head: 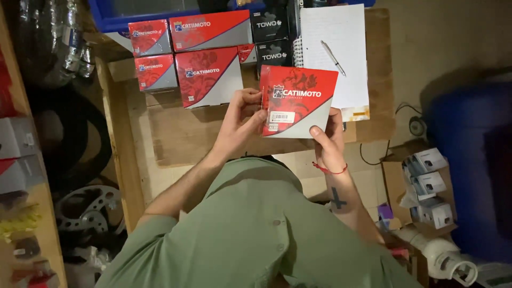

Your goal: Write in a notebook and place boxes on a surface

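Note:
I hold a flat square red-and-grey box (pixel 296 101) above a wooden table (pixel 181 133). My left hand (pixel 242 118) grips its left edge, thumb over a small label. My right hand (pixel 326 140) supports its lower right corner from below; a red string bracelet circles that wrist. The box faces up toward me. Several similar red-and-grey boxes (pixel 207 77) lie on the table just beyond my left hand.
Two black boxes (pixel 273 37) and a spiral notepad (pixel 336 53) with a pen (pixel 333 57) lie at the table's far side. A blue crate (pixel 106 18) stands at the back left. An open carton of small white boxes (pixel 429 186) sits on the floor at right.

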